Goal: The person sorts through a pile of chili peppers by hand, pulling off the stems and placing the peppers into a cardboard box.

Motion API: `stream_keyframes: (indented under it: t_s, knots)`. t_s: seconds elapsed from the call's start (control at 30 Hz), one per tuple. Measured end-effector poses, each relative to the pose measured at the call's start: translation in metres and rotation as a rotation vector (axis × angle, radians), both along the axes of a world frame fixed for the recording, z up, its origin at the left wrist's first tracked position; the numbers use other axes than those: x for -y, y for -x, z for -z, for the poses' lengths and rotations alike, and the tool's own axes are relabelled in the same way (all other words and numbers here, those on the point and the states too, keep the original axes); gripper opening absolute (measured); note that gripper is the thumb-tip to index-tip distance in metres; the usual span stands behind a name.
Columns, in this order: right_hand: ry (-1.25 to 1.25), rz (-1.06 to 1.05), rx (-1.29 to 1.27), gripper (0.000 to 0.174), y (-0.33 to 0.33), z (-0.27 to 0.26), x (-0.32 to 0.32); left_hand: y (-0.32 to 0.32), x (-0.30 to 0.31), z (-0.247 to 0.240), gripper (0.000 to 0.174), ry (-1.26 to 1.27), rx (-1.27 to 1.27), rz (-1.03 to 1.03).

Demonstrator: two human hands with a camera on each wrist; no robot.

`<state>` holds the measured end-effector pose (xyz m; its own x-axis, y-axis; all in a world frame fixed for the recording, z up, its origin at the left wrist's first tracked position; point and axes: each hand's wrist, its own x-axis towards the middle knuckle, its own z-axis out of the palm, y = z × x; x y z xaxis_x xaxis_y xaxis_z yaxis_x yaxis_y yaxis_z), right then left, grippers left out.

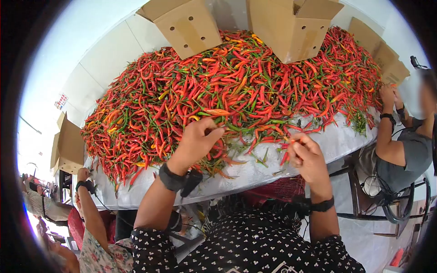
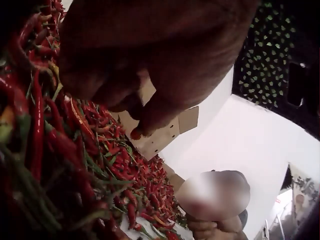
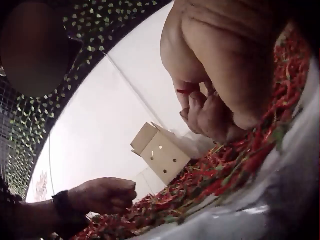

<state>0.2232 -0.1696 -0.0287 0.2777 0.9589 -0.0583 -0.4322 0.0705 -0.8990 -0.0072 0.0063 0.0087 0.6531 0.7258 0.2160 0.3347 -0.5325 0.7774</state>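
Note:
A heap of red, orange and green chilies [image 1: 255, 86] [image 2: 80, 145] covers much of the table. Above its near edge is my left hand [image 1: 195, 142] [image 2: 160, 55] [image 3: 105, 194], palm down, fingers bent loosely and thumb apart from them; nothing shows in its grip. An orange chili [image 1: 215, 112] lies just beyond its fingers. To the right, my right hand [image 1: 307, 157] [image 3: 215, 75] is raised over the table's near edge and pinches a small red chili [image 3: 186, 92] between thumb and fingers, mostly hidden by them.
Two cardboard boxes [image 1: 189, 32] [image 1: 296, 34] stand at the back of the heap, another box [image 1: 70, 148] at the left. People's arms [image 1: 387, 123] [image 1: 88, 214] reach the table at both sides. White sheeting [image 1: 339, 136] shows along the near edge, with loose chilies and stems on it.

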Motion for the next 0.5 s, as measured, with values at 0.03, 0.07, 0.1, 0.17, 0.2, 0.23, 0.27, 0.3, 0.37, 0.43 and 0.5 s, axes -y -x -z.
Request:
stream_keyframes:
  t_s: [0.03, 0.07, 0.1, 0.17, 0.2, 0.23, 0.27, 0.3, 0.37, 0.43, 0.5]
  knots:
    - [0.003, 0.003, 0.002, 0.011, -0.004, 0.001, 0.004, 0.004, 0.000, -0.004, 0.022, -0.025, -0.094, -0.011]
    - [0.060, 0.012, 0.039, 0.011, -0.006, 0.002, 0.008, 0.005, 0.000, -0.006, 0.022, -0.052, -0.188, -0.023]
    - [0.118, 0.020, 0.076, 0.012, -0.008, 0.003, 0.009, 0.003, 0.000, -0.004, 0.022, -0.051, -0.185, -0.020]
    - [0.108, 0.039, 0.059, 0.012, -0.003, 0.014, -0.002, -0.002, -0.001, 0.002, 0.016, -0.001, -0.097, 0.088]
    - [0.098, 0.057, 0.040, 0.013, 0.000, 0.022, -0.011, -0.004, -0.001, 0.003, 0.014, 0.022, -0.054, 0.141]
    - [0.100, 0.094, 0.104, 0.012, 0.000, 0.029, -0.020, -0.009, 0.002, 0.001, 0.014, 0.020, -0.055, 0.144]
    - [0.096, 0.097, 0.102, 0.012, 0.003, 0.033, -0.030, -0.017, 0.006, -0.004, 0.012, -0.006, -0.103, 0.195]
    - [0.068, 0.209, 0.013, 0.012, 0.009, 0.032, -0.042, -0.026, 0.010, -0.006, 0.010, -0.033, -0.151, 0.245]
    - [-0.055, 0.295, -0.192, 0.009, 0.009, 0.040, -0.054, -0.044, 0.014, -0.005, 0.011, -0.166, -0.177, 0.294]
    - [-0.067, 0.339, -0.300, 0.009, 0.014, 0.034, -0.054, -0.062, 0.017, 0.000, 0.012, -0.299, -0.198, 0.339]
    - [-0.076, 0.384, -0.412, 0.009, 0.016, 0.033, -0.052, -0.078, 0.019, 0.009, 0.017, -0.417, -0.280, 0.364]
